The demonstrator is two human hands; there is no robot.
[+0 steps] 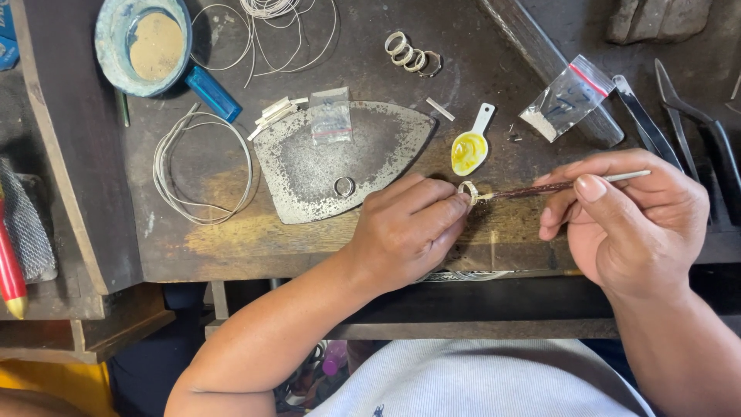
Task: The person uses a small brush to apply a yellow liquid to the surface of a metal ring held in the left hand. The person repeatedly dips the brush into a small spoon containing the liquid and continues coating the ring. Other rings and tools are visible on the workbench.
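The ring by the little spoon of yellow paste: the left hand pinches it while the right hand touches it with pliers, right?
Not quite. The head view shows the right hand holding a thin brush, not pliers. The left hand does pinch the ring near the spoon.

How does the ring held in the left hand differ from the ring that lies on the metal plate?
The held ring is pinched by the left hand above the bench, while the plate ring lies flat and untouched on the metal plate. A thin brush in the right hand touches the held ring; nothing touches the plate ring. Both are small silvery bands.
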